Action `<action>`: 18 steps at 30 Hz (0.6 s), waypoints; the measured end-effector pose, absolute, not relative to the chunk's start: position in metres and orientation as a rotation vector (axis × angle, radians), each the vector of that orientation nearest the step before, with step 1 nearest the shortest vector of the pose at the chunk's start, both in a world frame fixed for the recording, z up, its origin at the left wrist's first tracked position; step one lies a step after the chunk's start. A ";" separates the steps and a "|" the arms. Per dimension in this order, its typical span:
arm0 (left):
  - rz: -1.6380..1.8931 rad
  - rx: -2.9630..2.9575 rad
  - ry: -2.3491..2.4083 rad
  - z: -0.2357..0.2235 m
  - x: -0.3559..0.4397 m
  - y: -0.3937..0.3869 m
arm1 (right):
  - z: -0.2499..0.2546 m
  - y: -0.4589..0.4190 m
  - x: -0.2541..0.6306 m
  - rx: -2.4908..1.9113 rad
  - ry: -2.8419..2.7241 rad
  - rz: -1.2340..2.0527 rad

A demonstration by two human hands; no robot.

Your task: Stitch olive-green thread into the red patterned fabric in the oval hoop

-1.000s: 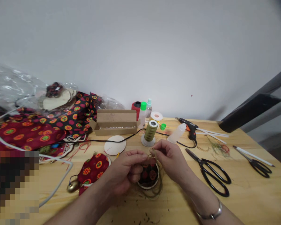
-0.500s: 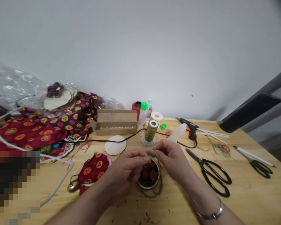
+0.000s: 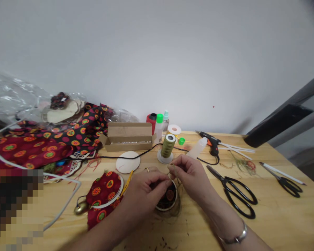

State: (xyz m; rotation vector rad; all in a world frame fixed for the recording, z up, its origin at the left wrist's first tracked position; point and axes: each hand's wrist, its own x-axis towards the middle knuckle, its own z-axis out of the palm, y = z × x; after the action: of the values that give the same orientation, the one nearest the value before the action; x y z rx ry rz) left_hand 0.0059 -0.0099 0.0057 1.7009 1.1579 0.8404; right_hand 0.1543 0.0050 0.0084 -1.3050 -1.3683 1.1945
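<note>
Olive thread (image 3: 176, 172) runs between the fingertips of both hands. My left hand (image 3: 151, 186) is closed in a pinch on it, over the upper edge of a round piece covered in dark patterned fabric (image 3: 170, 198) with a pale rim. My right hand (image 3: 188, 174) pinches the thread just to the right. Loose strands hang down along the right side of the round piece, which lies on the table partly hidden by my left hand. Behind the hands stands a spool of olive thread (image 3: 168, 145). A red patterned fabric disc (image 3: 104, 188) lies left of my left forearm.
Black scissors (image 3: 229, 183) and smaller scissors (image 3: 288, 184) lie on the right, with a glue gun (image 3: 211, 142) behind. An open cardboard box (image 3: 129, 144), a green-capped bottle (image 3: 159, 129) and a translucent bottle (image 3: 197, 148) stand farther back. A brass bell (image 3: 81, 208) and patterned cloth (image 3: 26, 144) are left.
My left hand has turned palm-down and shifted slightly right, covering more of the round piece. My right hand has barely moved, its pinch still near the thread. The view has shifted slightly.
</note>
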 end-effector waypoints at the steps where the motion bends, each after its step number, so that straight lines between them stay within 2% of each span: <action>1: 0.857 1.812 1.174 0.004 0.006 -0.011 | 0.009 0.005 0.154 -1.296 -1.345 1.207; 7: 0.766 2.267 1.230 -0.009 0.006 -0.016 | 0.012 0.006 0.152 -1.283 -1.217 1.272; 18: 0.676 2.376 1.314 -0.010 0.006 -0.017 | 0.009 0.006 0.148 -1.196 -1.023 1.465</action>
State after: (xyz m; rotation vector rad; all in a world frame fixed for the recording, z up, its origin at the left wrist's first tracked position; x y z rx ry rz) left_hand 0.0062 -0.0170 -0.0103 2.3759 1.3139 0.6757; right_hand 0.1483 0.0057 0.0086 -1.1961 -1.0234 1.4652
